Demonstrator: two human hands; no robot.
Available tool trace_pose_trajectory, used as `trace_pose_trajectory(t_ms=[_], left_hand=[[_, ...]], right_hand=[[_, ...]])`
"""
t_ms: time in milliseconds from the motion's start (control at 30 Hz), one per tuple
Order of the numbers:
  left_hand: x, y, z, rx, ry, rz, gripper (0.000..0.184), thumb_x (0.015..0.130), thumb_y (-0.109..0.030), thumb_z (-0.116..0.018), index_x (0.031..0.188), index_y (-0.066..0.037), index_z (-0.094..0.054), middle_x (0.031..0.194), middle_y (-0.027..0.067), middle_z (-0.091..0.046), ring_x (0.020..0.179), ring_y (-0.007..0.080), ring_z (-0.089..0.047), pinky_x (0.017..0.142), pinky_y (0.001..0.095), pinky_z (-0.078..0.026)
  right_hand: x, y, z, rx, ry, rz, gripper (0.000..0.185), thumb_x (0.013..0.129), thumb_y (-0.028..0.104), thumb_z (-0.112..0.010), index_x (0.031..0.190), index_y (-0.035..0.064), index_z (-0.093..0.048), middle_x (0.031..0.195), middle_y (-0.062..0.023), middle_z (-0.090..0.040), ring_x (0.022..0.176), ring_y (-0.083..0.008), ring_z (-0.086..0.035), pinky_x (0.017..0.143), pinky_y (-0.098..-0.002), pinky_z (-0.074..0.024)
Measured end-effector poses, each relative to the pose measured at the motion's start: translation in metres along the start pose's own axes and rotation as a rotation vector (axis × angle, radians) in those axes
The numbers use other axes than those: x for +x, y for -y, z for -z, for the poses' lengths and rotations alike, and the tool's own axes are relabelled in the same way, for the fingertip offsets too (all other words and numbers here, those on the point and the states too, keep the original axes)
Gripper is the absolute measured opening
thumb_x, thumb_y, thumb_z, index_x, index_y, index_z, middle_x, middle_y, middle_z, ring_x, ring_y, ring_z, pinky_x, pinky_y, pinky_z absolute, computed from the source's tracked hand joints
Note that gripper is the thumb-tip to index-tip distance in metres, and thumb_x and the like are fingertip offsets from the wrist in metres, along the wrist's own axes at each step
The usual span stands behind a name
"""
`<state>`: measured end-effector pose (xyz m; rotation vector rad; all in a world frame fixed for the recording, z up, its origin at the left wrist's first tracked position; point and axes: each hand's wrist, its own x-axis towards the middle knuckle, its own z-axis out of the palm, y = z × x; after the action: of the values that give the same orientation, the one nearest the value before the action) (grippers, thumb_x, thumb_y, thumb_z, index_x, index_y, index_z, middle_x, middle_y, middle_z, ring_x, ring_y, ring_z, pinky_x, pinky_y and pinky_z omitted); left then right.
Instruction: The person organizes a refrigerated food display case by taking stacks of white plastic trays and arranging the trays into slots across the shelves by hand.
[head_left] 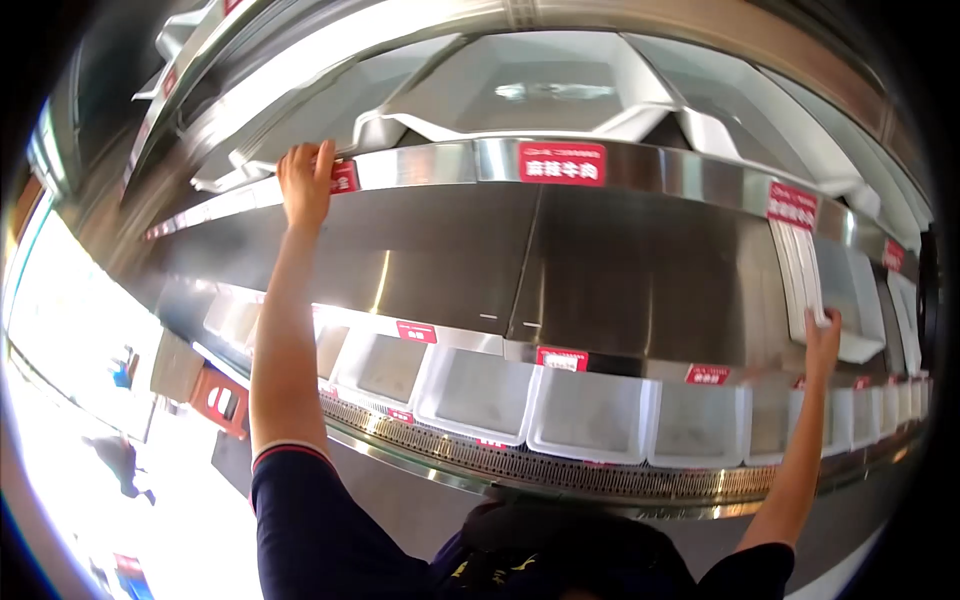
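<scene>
My left hand (305, 188) is raised to the upper shelf, its fingers curled over the metal shelf edge (425, 165) beside a red label (343, 177). White plastic bins (520, 85) stand tilted in a row along that shelf, just behind my fingers. On the right, my right hand (823, 335) grips the lower end of a stack of white plastic bins (797, 265). Their rims lie close together, and the stack stands on the middle level, under another red label (792, 205). Part of my right fingers is hidden by the rims.
Below runs a lower row of white bins (590, 415) with red labels along its edge (563, 358). A slotted metal grille (480, 460) borders the front. Brown stainless panels (640, 270) back the middle level. A red-brown stool (220, 400) stands on the floor at left.
</scene>
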<state>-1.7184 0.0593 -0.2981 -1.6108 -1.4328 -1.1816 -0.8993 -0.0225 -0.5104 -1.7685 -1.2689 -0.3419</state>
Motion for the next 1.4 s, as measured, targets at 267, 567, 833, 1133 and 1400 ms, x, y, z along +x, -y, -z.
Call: trace_pose_trajectory(t_ms=[267,567,833,1133,1400], left_hand=[[0.002,-0.006,-0.018,-0.107,-0.235,0.062,0.038,0.091,-0.026,-0.049,0.062,-0.002,-0.047,0.065,0.0118,-0.049,0.071,0.0305,-0.048,0.084,0.0412,-0.035],[-0.017,0.065,-0.050,0.142,-0.257,-0.113,0.011,0.082,-0.013,-0.054,0.087,-0.004,-0.058,0.089,0.0134,-0.056,0.087,0.0304,-0.053,0.078,0.0431,-0.042],[0.002,0.069,-0.030,-0.056,-0.217,0.037,0.035,0.095,-0.031,-0.048,0.095,0.001,-0.062,0.093,0.0166,-0.063,0.084,0.0302,-0.059,0.074,0.0412,-0.046],[-0.005,0.134,-0.063,0.027,-0.220,0.096,0.035,0.098,-0.030,-0.045,0.109,-0.004,-0.064,0.109,0.0135,-0.062,0.093,0.0280,-0.062,0.078,0.0376,-0.053],[-0.002,-0.006,-0.031,-0.425,-0.312,0.246,0.037,0.091,-0.021,-0.050,0.062,0.000,-0.054,0.065,0.0133,-0.053,0.053,0.0232,-0.049,0.050,0.0404,-0.045]], right_hand=[[0.020,0.055,-0.049,-0.027,-0.174,0.214,0.037,0.077,0.030,-0.070,0.070,0.0012,-0.047,0.065,-0.0116,-0.051,0.059,-0.0309,-0.052,0.057,-0.0399,-0.0413],[-0.010,0.198,-0.109,-0.068,-0.305,0.381,0.028,0.063,0.027,-0.075,0.063,0.0117,-0.051,0.061,-0.0065,-0.054,0.056,-0.0293,-0.056,0.049,-0.0400,-0.0450],[-0.076,0.291,-0.078,0.286,-0.117,0.453,0.026,0.057,0.016,-0.071,0.056,0.0116,-0.045,0.055,-0.0055,-0.049,0.048,-0.0254,-0.051,0.043,-0.0377,-0.0383],[-0.181,0.408,-0.102,0.579,0.322,0.686,0.024,0.068,0.024,-0.069,0.083,0.0114,-0.054,0.081,-0.0071,-0.055,0.076,-0.0251,-0.056,0.065,-0.0407,-0.0460],[-0.223,0.515,-0.169,0.916,0.356,0.736,0.020,0.064,0.021,-0.068,0.069,0.0139,-0.050,0.074,-0.0025,-0.054,0.074,-0.0236,-0.056,0.063,-0.0362,-0.0441]])
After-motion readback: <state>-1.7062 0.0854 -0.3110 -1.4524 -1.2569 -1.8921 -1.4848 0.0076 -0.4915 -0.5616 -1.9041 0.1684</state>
